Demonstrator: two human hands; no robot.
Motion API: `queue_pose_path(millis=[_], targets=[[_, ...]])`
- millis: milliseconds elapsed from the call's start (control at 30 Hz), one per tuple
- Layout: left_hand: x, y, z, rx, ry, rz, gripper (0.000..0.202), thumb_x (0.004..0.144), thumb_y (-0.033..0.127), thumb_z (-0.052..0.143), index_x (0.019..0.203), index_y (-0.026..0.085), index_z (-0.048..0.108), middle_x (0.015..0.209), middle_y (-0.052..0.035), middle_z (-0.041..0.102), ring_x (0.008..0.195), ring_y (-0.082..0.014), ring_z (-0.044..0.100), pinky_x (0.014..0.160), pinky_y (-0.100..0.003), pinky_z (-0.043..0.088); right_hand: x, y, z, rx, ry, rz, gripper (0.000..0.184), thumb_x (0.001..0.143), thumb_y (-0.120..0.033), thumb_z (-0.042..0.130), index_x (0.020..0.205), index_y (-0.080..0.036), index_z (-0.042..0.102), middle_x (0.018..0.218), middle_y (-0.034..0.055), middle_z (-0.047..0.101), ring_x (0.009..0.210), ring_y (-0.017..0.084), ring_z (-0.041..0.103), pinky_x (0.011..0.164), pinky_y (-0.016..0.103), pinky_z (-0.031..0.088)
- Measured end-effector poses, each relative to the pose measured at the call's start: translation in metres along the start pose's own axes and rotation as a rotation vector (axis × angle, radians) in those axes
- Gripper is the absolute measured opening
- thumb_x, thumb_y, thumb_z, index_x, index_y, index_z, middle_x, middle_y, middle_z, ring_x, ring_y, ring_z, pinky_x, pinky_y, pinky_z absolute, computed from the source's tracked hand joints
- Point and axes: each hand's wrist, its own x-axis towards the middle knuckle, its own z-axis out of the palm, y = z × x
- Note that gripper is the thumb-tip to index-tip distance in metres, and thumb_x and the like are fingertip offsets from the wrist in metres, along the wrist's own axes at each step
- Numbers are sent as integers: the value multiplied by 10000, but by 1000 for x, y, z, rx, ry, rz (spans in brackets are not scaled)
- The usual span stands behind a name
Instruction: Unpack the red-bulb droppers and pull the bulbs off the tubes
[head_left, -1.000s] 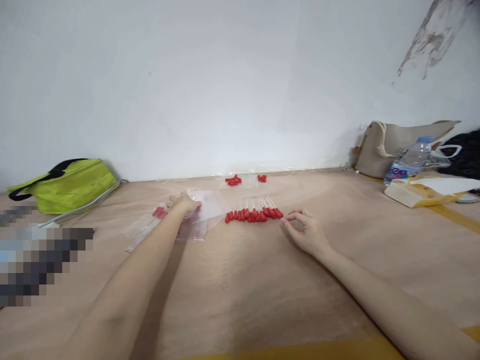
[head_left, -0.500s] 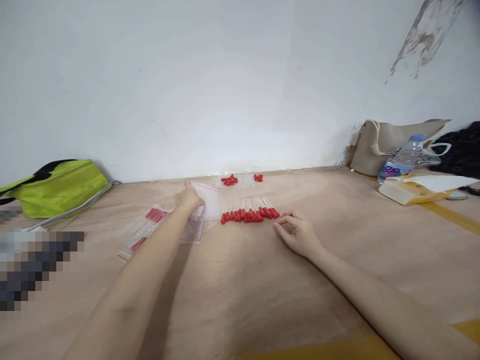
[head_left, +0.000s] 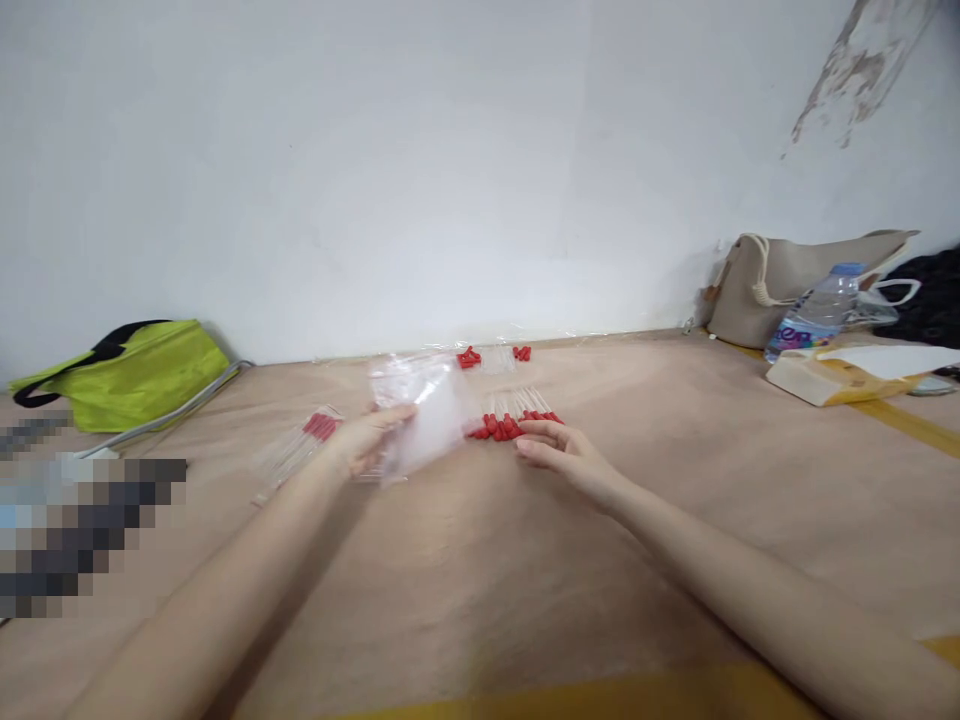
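My left hand (head_left: 366, 438) is closed on the edge of a clear plastic bag (head_left: 431, 418), lifted a little and blurred by motion. Beside the bag lies a row of thin white sticks with red bulb-like ends (head_left: 501, 427), partly covered by it. My right hand (head_left: 568, 458) is at the right part of this row, thumb and fingers apart, the fingertips close to the red ends. Whether they touch the sticks, I cannot tell. Left of my left hand, a clear bag of red-ended sticks (head_left: 304, 440) lies flat, partly behind my forearm.
Against the wall lies another clear packet with red-ended sticks (head_left: 495, 358). A yellow-green bag (head_left: 150, 375) stands at the left with a grey cable. To the right are a beige bag (head_left: 750, 290), a water bottle (head_left: 814, 315) and a tissue pack (head_left: 821, 380).
My left hand has picked up the clear bag and brought it right, toward the row of sticks. My right hand has shifted slightly left and its fingers have stretched out over the row's end.
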Motion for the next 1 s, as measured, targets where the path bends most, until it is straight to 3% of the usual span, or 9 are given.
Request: queue_pose_path(millis=[200,333,433,500,600,667,767,867,1000], targets=[[-47,-40,73,-148,-314,-33,458,560,237,759,966,127,579,953,-109,655,808,-221,632,713,-329,502,-7,-4,15,221,-134,113,547,541,-308,761,1026,-188,537,905,52,647,783,190,618,715,331,491],[-57,-56,88,-94,-336,107,443,642,363,692,1012,150,574,930,-80,657,824,-204,618,724,-306,477,-16,7,15,227,-205,48,609,511,-310,775,1055,-187,528,901,41,655,799,191,618,757,339,477],[-42,-53,72,159,-309,253,403,700,467,596,942,145,597,768,-47,653,679,-170,601,640,-276,462,-12,2,1,144,-242,73,497,519,-342,764,940,-150,584,842,43,664,742,173,621,734,314,477],[-24,-43,49,455,-215,404,389,729,491,541,900,146,594,677,-21,618,593,-150,566,605,-269,446,-2,-8,-25,31,-180,114,414,548,-343,746,883,-145,602,819,49,669,695,163,621,680,290,486],[6,-23,5,1029,-24,625,283,751,418,516,880,187,614,833,-43,633,819,-198,568,778,-321,415,19,-20,-85,-122,19,113,318,623,-313,694,886,-160,603,861,59,669,693,154,622,645,260,491],[24,-15,-21,1294,16,640,260,740,393,530,889,207,633,974,-60,616,974,-236,522,860,-352,374,32,-22,-127,-267,130,120,286,650,-294,665,889,-150,602,885,86,666,729,172,625,646,264,496],[40,-12,-47,1478,-117,595,297,766,404,496,989,250,618,1131,-45,558,1050,-238,493,871,-350,365,48,-16,-175,-578,198,197,291,715,-319,595,949,-147,596,904,97,663,752,184,622,638,271,490],[47,-18,-56,1538,-155,568,306,801,389,449,1053,270,575,1131,-34,563,1051,-235,496,869,-372,350,61,-9,-196,-1053,310,201,317,700,-379,601,924,-156,623,868,82,664,749,189,616,648,269,469],[50,-25,-52,1578,-73,590,199,800,335,454,892,231,597,1018,-50,600,1003,-253,505,884,-427,296,70,-4,-189,-1344,549,136,489,616,-428,653,912,-41,615,897,224,610,838,322,578,677,391,432]])
